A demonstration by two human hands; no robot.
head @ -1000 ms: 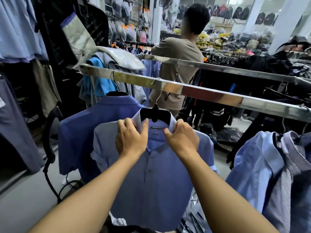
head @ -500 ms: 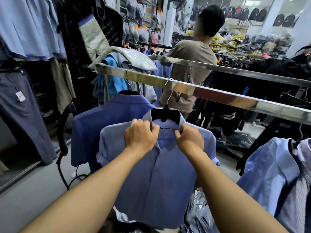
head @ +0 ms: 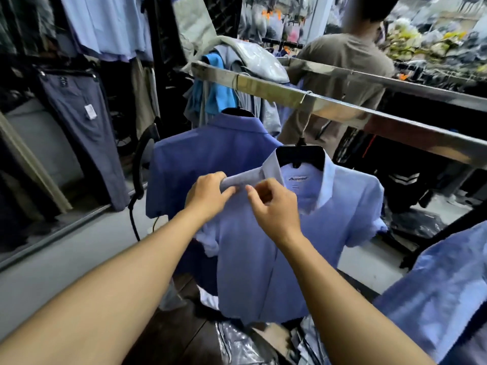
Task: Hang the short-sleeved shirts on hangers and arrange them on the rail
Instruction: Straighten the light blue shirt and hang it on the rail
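A light blue short-sleeved shirt hangs on a black hanger hooked over the shiny metal rail. Its left collar flap is pulled out sideways. My left hand pinches the tip of that flap. My right hand holds the same flap a little nearer the neck, fingers curled on the cloth. Behind it to the left hangs a darker blue short-sleeved shirt on its own black hanger.
More blue shirts hang at the right edge. Grey and bright blue clothes are draped over the rail's far end. A person in a brown top stands beyond the rail. Plastic bags lie below; trousers hang at left.
Both hands have moved left from the two sides of the collar onto its left flap, drawing it outward. The view has shifted closer and to the right.
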